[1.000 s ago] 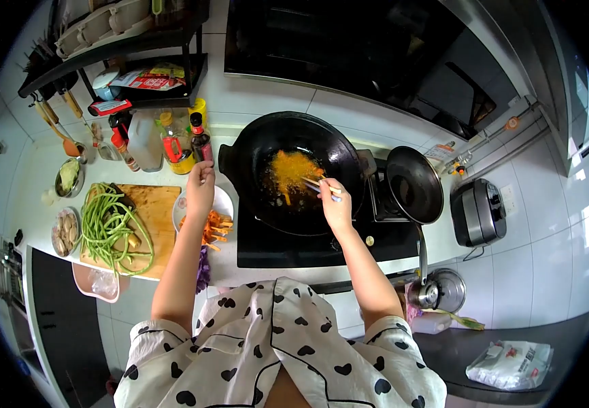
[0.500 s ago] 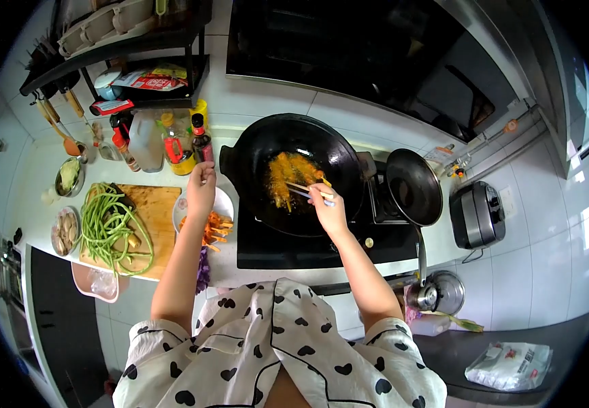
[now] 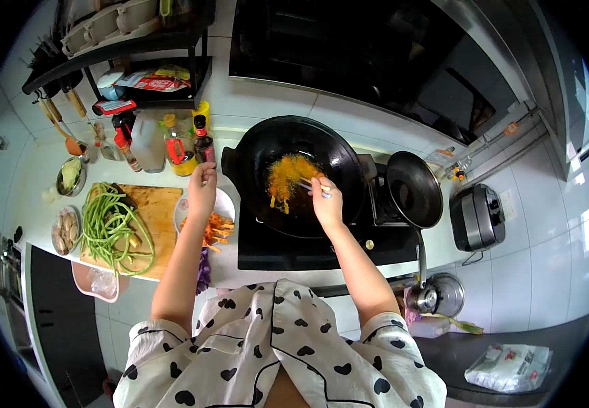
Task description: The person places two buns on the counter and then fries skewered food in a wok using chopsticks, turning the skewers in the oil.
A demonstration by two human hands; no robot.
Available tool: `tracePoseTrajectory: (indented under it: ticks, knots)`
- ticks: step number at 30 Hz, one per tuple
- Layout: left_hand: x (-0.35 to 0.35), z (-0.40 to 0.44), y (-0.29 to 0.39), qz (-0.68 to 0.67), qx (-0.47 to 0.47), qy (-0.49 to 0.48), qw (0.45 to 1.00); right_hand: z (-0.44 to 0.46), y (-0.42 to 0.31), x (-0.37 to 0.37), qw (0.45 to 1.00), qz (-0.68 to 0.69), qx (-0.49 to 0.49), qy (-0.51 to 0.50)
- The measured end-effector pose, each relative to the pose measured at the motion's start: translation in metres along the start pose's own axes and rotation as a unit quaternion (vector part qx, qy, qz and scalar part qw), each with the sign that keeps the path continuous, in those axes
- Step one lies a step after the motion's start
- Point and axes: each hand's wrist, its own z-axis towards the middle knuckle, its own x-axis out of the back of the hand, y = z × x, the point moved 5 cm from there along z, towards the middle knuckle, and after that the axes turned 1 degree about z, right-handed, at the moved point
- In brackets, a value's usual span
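- Nearest the lens, left of centre, the left hand (image 3: 203,180) hung by the upper edge of a white bowl (image 3: 225,202), fingers curled; I could not tell whether they pinched anything.
- Below it, I saw orange strips (image 3: 218,228) in the bowl, some poking past its rim.
- Mid-frame, the right hand (image 3: 327,204) grasped chopsticks (image 3: 305,183), their tips at the orange frying pieces (image 3: 291,170).
- Those pieces lay at upper centre, frothy, in the black wok (image 3: 339,163). I judged the step to be stirring or parting them in oil.
- The next move, I felt, called for a light grip and small, splash-free strokes.
- Farther off, a dark bottle (image 3: 204,143) stood beyond the left fingers.
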Motion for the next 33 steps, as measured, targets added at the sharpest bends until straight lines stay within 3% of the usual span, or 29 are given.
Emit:
tracePoseTrajectory:
  ticks: [4,9,12,17,23,27,30,33]
  knots:
    - [0.004,0.001,-0.004,0.000,-0.004,0.004,1.000,0.001,-0.005,0.020,0.987,0.097,-0.130,-0.023]
    - [0.001,0.002,-0.009,-0.002,-0.005,0.003,1.000,0.008,0.017,0.052,0.959,0.187,-0.213,-0.008]
    - [-0.001,0.003,-0.011,0.003,-0.013,0.002,1.000,0.006,0.013,0.070,0.964,0.178,-0.194,0.035]
    - [-0.002,0.002,-0.009,0.005,-0.006,0.000,1.000,-0.006,0.003,0.065,0.976,0.144,-0.161,-0.015]
    - [0.002,0.001,-0.007,0.004,0.006,0.001,1.000,-0.015,-0.015,0.067,0.994,0.007,-0.093,-0.058]
    - [0.005,0.002,-0.010,0.009,0.003,0.008,1.000,-0.017,-0.017,0.082,0.995,-0.040,-0.082,-0.036]
    - [0.002,0.002,-0.012,0.005,0.002,0.006,1.000,-0.021,-0.016,0.086,0.998,0.032,-0.063,-0.004]
    - [0.000,0.003,-0.014,-0.008,0.000,0.004,1.000,-0.025,-0.018,0.094,0.999,0.002,0.017,0.044]
